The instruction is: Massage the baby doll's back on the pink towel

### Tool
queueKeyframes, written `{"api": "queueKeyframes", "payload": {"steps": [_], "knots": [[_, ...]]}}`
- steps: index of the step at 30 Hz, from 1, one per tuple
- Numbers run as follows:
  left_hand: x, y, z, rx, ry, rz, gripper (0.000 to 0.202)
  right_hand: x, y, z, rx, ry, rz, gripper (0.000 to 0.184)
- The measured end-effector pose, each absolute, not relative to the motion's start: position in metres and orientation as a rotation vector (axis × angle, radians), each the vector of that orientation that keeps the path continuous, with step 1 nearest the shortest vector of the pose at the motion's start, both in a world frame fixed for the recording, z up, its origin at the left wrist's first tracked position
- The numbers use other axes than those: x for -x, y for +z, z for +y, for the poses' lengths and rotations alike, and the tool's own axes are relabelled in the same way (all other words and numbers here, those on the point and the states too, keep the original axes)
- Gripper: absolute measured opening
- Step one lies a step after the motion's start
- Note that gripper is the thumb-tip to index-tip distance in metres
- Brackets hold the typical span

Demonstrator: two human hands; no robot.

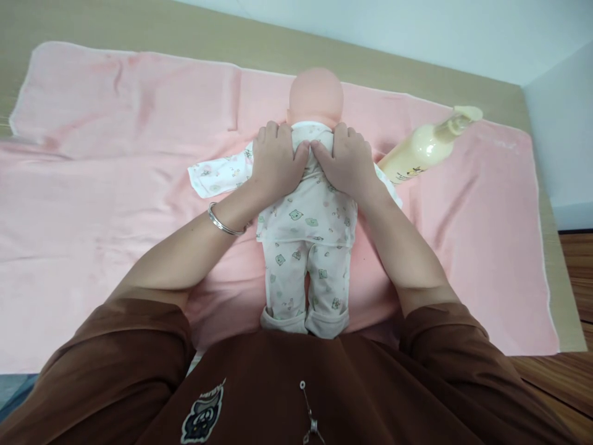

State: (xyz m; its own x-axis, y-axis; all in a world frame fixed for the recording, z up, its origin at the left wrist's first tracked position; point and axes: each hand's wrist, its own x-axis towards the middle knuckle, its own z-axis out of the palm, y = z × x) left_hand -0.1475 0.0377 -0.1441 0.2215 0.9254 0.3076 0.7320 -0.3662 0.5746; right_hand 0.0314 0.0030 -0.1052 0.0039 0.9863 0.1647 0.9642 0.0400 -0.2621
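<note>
A baby doll in white printed clothes lies with its bald head away from me and its legs towards me. It appears to be face down. My left hand rests on the left side of its upper back, fingers over the shoulder. On the right side, my right hand lies the same way. Both thumbs point inward and nearly meet at the middle of the back, just below the collar. Both hands are open against the cloth. The doll's left-side sleeve stretches out flat; my right arm partly covers the other one.
A pink blanket lies under the doll on a light wooden table. Just right of my right hand is a pale yellow pump bottle, slanted in view. A pale wall rises behind the table, and brown wood flooring shows at right.
</note>
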Motion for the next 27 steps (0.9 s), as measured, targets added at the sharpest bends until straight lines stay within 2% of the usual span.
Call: {"api": "queueKeyframes", "payload": {"steps": [10, 15, 18, 24, 27], "knots": [[0.145, -0.137, 0.037, -2.153, 0.827, 1.557, 0.063, -0.031, -0.101, 0.003, 2.029, 0.138, -2.036, 0.069], [0.146, -0.122, 0.036, -2.193, 0.580, 1.499, 0.063, -0.031, -0.102, 0.004, 2.024, 0.160, -2.024, 0.067], [0.145, -0.109, 0.024, -2.256, 0.553, 1.482, 0.056, -0.032, -0.102, 0.004, 2.003, 0.158, -2.023, 0.066], [0.141, -0.093, -0.006, -2.424, 0.654, 1.412, 0.027, -0.037, -0.101, 0.004, 1.987, 0.171, -2.098, 0.073], [0.141, -0.093, -0.007, -2.426, 0.660, 1.380, 0.022, -0.039, -0.103, 0.003, 1.950, 0.149, -2.109, 0.079]]}}
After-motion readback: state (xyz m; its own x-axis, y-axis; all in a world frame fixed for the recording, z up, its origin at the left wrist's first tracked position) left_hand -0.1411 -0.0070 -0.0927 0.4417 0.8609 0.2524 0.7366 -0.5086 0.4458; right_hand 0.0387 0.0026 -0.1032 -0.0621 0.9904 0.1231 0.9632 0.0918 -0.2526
